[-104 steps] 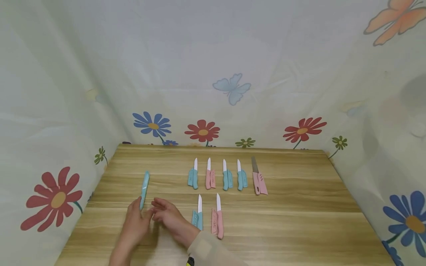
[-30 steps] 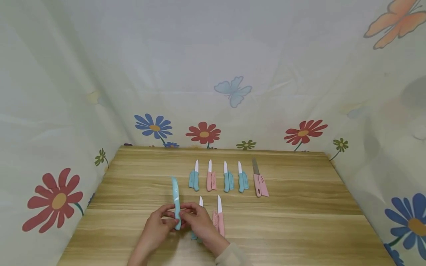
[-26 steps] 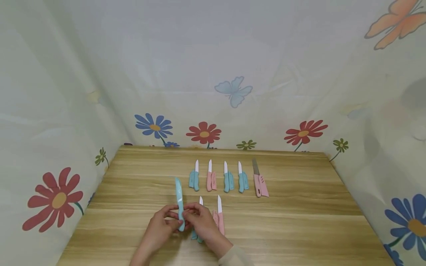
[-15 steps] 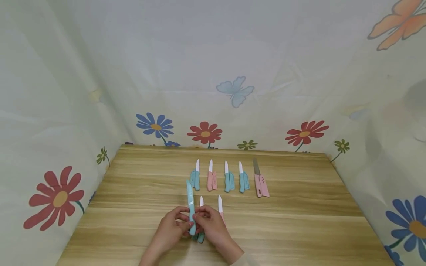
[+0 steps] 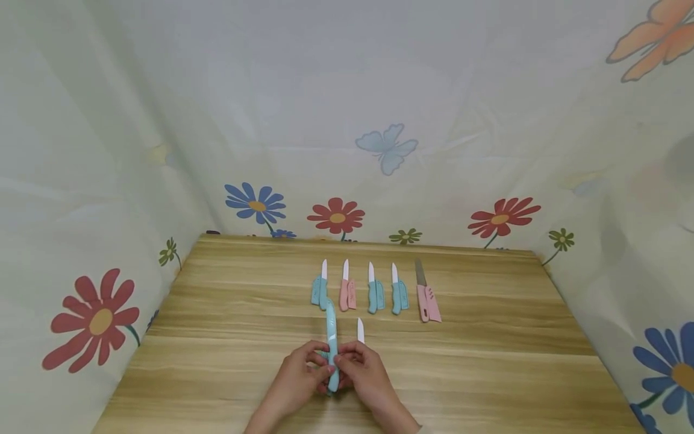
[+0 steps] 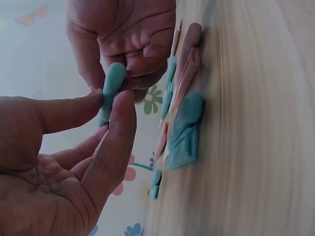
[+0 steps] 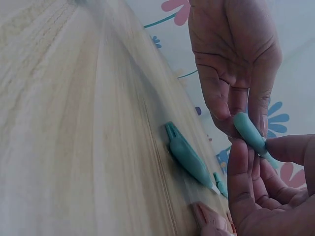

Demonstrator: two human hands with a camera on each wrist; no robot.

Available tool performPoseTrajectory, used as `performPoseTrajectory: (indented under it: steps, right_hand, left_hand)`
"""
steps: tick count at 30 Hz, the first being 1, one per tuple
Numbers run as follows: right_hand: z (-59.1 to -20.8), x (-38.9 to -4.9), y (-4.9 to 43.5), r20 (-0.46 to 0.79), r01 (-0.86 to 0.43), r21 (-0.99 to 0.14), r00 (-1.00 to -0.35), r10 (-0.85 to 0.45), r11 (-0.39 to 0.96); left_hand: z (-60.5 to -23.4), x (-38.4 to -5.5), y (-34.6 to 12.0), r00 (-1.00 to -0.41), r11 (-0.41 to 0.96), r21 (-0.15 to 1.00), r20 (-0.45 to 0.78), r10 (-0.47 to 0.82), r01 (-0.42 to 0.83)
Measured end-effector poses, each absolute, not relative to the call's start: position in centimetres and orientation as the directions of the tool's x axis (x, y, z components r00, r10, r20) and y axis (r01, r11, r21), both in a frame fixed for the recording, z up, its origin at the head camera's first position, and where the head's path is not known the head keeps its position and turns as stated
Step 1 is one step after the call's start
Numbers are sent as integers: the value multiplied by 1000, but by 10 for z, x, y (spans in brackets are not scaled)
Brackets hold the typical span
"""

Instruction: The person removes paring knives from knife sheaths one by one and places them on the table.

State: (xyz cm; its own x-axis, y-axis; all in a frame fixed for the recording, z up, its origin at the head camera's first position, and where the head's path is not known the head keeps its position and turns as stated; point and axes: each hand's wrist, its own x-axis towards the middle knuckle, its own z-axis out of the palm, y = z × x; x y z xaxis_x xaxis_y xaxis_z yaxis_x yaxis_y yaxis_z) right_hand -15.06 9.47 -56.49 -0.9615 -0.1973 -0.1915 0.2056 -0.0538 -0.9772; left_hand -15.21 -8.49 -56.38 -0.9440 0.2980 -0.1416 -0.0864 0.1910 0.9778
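A light blue sheathed knife [image 5: 332, 337] is held up off the table, its covered blade pointing toward the back wall. My left hand [image 5: 300, 374] pinches its handle from the left between thumb and fingers. From the other side my right hand [image 5: 371, 375] pinches the same handle; the right wrist view shows the rounded handle end [image 7: 246, 127] between both hands. Below the hands lies a teal knife with its sheath [image 6: 187, 110], mostly hidden in the head view. Just beyond my right hand shows the white blade of a pink knife [image 5: 361, 330].
A back row of unsheathed knives lies on the wooden table [image 5: 244, 271]: a teal knife [image 5: 323, 288], a pink knife [image 5: 344, 295], two more teal ones, and a larger pink knife with a grey blade [image 5: 421, 295]. Sheaths lie beside the handles. Flowered cloth surrounds the table.
The light blue knife was at the left by my left hand alone. My right hand has joined on the handle, and both hands have carried it right, over the front teal knife.
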Motion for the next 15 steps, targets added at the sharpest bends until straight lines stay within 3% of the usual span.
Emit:
performPoseTrajectory:
  steps: [15]
  right_hand:
    - [-565,-135,121,-234,241,-970,-963,-129,-35]
  left_hand:
    - [-567,-147,-56,-927,201,978,-134,351,-65]
